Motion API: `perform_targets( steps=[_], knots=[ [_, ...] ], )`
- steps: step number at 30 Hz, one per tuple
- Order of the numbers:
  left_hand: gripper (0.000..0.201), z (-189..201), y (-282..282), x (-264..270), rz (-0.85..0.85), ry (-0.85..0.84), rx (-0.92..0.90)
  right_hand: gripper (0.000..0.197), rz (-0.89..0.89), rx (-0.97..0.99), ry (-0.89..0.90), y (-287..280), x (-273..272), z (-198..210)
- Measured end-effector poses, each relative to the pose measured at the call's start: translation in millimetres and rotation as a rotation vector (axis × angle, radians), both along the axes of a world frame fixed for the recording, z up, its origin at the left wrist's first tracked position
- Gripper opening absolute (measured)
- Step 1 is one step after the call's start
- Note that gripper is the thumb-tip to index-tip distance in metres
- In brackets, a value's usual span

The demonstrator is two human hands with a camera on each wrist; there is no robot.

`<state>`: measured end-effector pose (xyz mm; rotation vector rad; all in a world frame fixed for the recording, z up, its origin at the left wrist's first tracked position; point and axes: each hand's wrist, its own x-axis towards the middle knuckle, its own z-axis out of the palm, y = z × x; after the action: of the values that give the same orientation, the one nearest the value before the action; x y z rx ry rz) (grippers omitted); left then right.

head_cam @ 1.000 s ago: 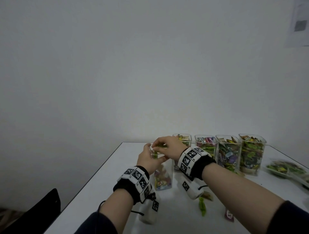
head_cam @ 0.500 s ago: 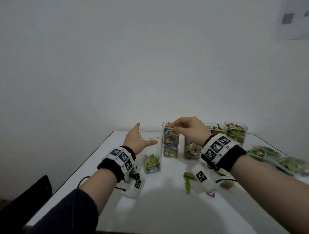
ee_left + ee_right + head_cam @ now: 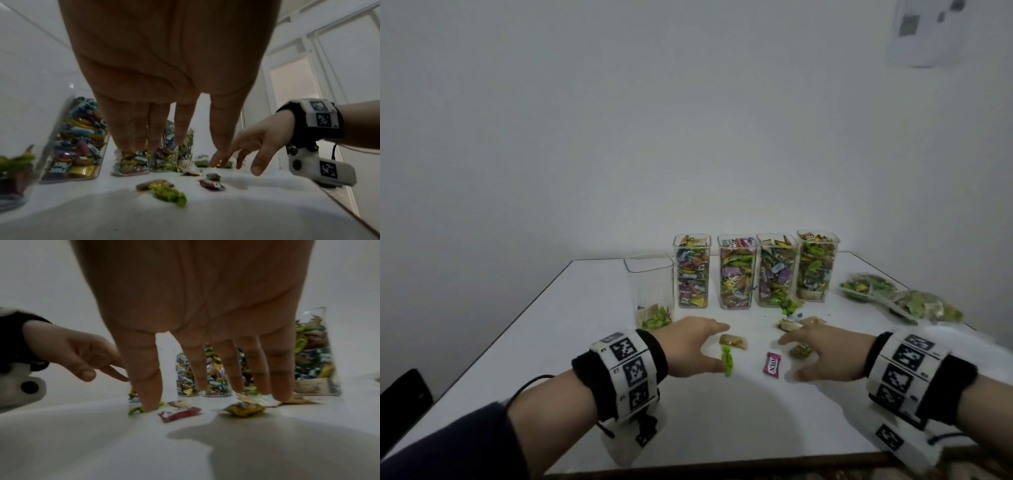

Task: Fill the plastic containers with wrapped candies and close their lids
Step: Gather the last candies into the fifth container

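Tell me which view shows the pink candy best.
The head view: the pink candy lies unobstructed on the table between both hands, its label readable. The right wrist view shows it blurred beside a finger; the left wrist view shows it small and dim.

The tabletop (image 3: 592,342) under my wrists is smooth, matt white. The containers (image 3: 736,270) are clear glossy plastic. The loose candies wear shiny crinkled wrappers: a green one (image 3: 727,359), a pink one (image 3: 772,365). The bags (image 3: 914,303) at my right are clear glossy film. My wrist bands (image 3: 650,356) look like black cloth.
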<state>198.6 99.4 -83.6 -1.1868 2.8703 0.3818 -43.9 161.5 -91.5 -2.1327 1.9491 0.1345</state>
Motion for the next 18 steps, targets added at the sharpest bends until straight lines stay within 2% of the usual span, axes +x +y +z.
perform_targets(
  steps=[2,5,10,13,18],
  knots=[
    [0.066,-8,-2,-15,-0.023,-0.092,0.066,0.076,-0.066,0.069,0.056,1,-8,-8],
    [0.068,-16,-8,-40,0.041,-0.14,0.088,0.083,-0.166,0.058,0.101,-4,-17,-15],
    [0.087,-24,-16,-76,0.171,-0.209,0.071,0.089,-0.301,0.008,0.109,-19,-22,-18],
    [0.089,-25,-19,-92,0.187,-0.25,0.053,0.095,-0.318,0.01,0.114,-27,-22,-19],
    [0.082,-29,-15,-108,0.154,-0.295,0.02,0.098,-0.305,-0.012,0.089,-44,-24,-24]
  ],
)
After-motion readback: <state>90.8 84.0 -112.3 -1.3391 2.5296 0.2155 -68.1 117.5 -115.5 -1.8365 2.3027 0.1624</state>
